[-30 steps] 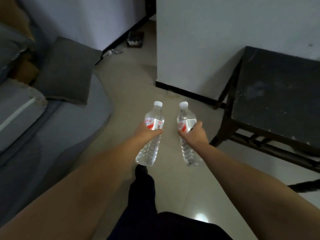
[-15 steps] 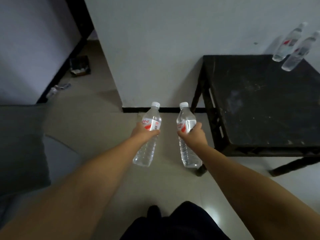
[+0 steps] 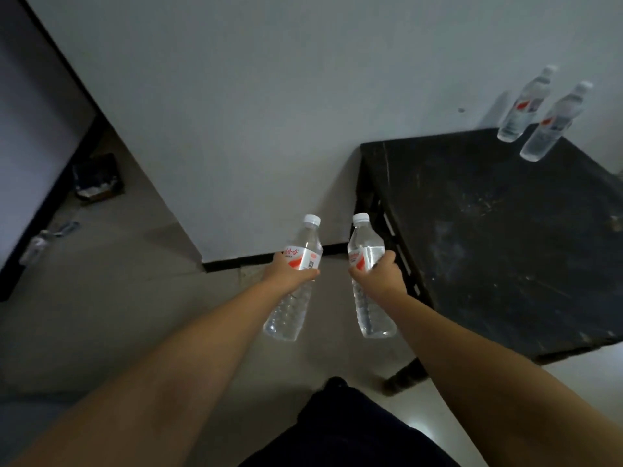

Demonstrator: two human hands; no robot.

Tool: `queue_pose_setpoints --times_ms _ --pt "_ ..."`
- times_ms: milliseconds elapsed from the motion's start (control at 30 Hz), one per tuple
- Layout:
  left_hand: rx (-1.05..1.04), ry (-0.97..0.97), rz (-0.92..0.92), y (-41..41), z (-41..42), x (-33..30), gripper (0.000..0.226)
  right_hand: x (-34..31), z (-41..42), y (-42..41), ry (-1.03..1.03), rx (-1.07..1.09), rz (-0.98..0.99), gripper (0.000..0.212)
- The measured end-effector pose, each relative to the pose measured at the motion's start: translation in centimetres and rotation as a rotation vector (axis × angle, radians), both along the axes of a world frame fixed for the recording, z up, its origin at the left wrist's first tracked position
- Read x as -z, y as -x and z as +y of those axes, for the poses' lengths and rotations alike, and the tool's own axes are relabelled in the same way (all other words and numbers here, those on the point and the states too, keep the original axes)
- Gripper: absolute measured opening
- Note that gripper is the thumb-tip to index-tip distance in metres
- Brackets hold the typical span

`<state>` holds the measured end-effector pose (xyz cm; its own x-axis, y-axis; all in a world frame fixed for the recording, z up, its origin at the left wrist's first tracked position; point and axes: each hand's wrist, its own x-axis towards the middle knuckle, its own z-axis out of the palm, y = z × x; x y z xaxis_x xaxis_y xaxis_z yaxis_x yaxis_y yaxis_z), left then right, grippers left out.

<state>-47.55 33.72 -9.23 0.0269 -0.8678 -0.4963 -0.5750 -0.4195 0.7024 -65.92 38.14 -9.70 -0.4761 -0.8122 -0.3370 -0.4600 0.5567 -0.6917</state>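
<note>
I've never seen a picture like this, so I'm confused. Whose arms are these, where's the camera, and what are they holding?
The camera sits on a person's head and looks down, so you see their own bare arms. The left hand grips a clear water bottle with a white cap, and the right hand grips a second bottle just like it. Both are held caps up above the pale floor. To the right stands a black table. On its far corner, near the wall, stand a back bottle and a front bottle of the same kind.
</note>
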Motion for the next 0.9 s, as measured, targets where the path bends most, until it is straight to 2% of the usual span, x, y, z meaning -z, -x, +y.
queue_pose_setpoints --times_ms 267,467,600,767,900 --pt "0.043 0.055 0.024 4.5 -12.9 -2.0 0.076 -2.4 -11.7 5.0 0.055 0.030 0.007 0.065" --pt "0.178 0.036 0.012 9.4 -19.1 -1.2 0.075 -1.9 -15.6 8.4 0.038 0.126 -0.022 0.064" --pt "0.339 -0.002 0.027 14.0 -24.8 -0.5 0.069 -1.2 -18.9 11.9 0.023 0.259 -0.013 0.065" --pt "0.507 -0.009 0.016 19.5 -33.1 -1.1 0.084 -1.0 -23.9 15.7 0.065 0.485 -0.036 0.064" --pt "0.668 0.015 -0.012 24.1 -38.3 -3.0 0.085 -1.5 -26.6 17.4 0.079 0.646 -0.074 0.065"
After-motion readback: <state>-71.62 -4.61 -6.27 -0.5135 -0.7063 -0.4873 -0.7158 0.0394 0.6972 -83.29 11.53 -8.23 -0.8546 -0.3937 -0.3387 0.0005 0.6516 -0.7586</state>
